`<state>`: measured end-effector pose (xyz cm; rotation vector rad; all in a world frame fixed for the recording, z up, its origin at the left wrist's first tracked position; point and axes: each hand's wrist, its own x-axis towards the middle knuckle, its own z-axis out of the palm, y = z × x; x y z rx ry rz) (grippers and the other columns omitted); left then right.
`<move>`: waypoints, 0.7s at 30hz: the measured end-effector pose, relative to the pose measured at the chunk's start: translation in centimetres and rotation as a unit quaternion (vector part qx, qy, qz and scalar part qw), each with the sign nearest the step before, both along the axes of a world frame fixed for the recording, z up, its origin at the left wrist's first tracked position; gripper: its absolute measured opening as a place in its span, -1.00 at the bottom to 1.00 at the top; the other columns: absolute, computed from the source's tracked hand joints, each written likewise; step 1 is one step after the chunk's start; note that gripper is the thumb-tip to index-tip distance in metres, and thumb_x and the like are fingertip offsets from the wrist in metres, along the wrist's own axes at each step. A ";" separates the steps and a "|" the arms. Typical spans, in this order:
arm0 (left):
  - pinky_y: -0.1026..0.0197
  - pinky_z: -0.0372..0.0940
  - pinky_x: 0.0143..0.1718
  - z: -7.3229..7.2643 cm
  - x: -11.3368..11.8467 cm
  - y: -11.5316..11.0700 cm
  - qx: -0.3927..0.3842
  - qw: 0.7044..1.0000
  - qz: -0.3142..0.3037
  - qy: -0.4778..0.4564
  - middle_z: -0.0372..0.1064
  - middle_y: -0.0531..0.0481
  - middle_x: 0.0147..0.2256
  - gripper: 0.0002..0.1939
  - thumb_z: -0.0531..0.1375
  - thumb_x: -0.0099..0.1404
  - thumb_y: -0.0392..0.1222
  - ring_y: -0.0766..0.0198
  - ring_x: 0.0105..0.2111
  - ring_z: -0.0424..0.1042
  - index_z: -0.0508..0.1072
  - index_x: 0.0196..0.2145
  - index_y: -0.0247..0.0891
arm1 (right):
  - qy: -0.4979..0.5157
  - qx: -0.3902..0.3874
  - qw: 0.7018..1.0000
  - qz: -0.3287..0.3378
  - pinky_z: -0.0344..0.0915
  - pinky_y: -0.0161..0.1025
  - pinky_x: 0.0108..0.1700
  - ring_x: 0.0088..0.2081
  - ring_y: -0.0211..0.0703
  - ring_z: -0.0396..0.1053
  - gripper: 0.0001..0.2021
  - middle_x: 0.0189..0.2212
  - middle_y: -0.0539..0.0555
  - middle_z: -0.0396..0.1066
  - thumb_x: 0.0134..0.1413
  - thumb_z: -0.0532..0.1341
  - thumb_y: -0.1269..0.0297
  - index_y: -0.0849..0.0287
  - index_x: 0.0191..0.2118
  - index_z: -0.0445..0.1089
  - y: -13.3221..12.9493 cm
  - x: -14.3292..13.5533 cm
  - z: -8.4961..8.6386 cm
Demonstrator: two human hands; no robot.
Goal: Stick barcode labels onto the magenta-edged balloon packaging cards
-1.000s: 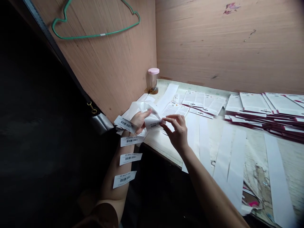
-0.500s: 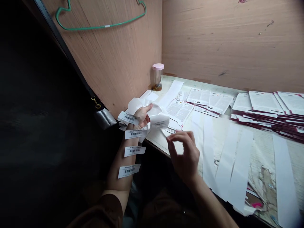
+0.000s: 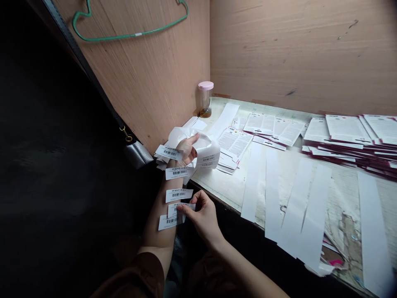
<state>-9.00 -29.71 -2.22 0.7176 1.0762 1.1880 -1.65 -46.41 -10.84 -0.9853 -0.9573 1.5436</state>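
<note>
My left hand (image 3: 187, 151) is closed on a loose, curled strip of white label backing (image 3: 208, 150) that carries printed barcode labels. Several white barcode labels (image 3: 179, 195) are stuck in a row along my left wrist and forearm. My right hand (image 3: 203, 215) pinches another barcode label (image 3: 173, 210) between thumb and finger, over the left forearm. That label overlaps the sticker (image 3: 167, 222) nearest the elbow; whether it touches the skin cannot be told.
Printed cards (image 3: 237, 142) lie beyond the hands, with larger stacks (image 3: 347, 134) at the right. White paper strips (image 3: 273, 194) cross the worktable (image 3: 344, 198). A pink-lidded jar (image 3: 205, 99) stands in the corner. A green hanger (image 3: 114, 38) and silver bag (image 3: 138, 154) hang at the left.
My right hand has moved left and down from over the table's edge to the left forearm, where a label now shows in its pinch. My left hand keeps its hold on the backing.
</note>
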 end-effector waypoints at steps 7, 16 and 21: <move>0.24 0.27 -0.40 -0.5 -0.1 0.4 0.011 1.000 -0.004 -0.007 0.48 0.01 -0.55 -0.88 0.19 0.35 -0.21 0.26 -0.48 0.46 0.45 -0.27 -0.34 | 0.022 -0.005 1.000 -0.021 0.11 -0.36 -0.46 -0.51 -0.36 0.11 -0.54 -0.56 -0.14 0.17 -0.22 0.45 0.11 0.12 -0.48 0.11 0.1 0.1 0.1; 0.27 0.15 -0.52 -0.4 0.0 0.2 0.011 1.000 0.012 -0.008 0.43 0.06 -0.60 -0.88 0.14 0.38 -0.26 0.32 -0.58 0.38 0.43 -0.31 -0.32 | 0.102 -0.037 0.994 0.023 0.17 -0.34 -0.41 -0.48 -0.35 0.17 -0.57 -0.53 -0.10 0.24 -0.17 0.45 0.14 0.14 -0.46 0.14 -2.3 1.8 2.8; 0.26 0.20 -0.44 0.1 0.2 -0.1 0.007 1.000 0.011 -0.008 0.44 0.07 -0.58 -0.91 0.17 0.37 -0.25 0.31 -0.54 0.41 0.44 -0.30 -0.31 | 0.140 -0.049 0.989 -0.006 0.13 -0.37 -0.42 -0.50 -0.38 0.11 -0.58 -0.55 -0.13 0.20 -0.17 0.45 0.19 0.13 -0.47 0.14 -3.2 3.0 4.5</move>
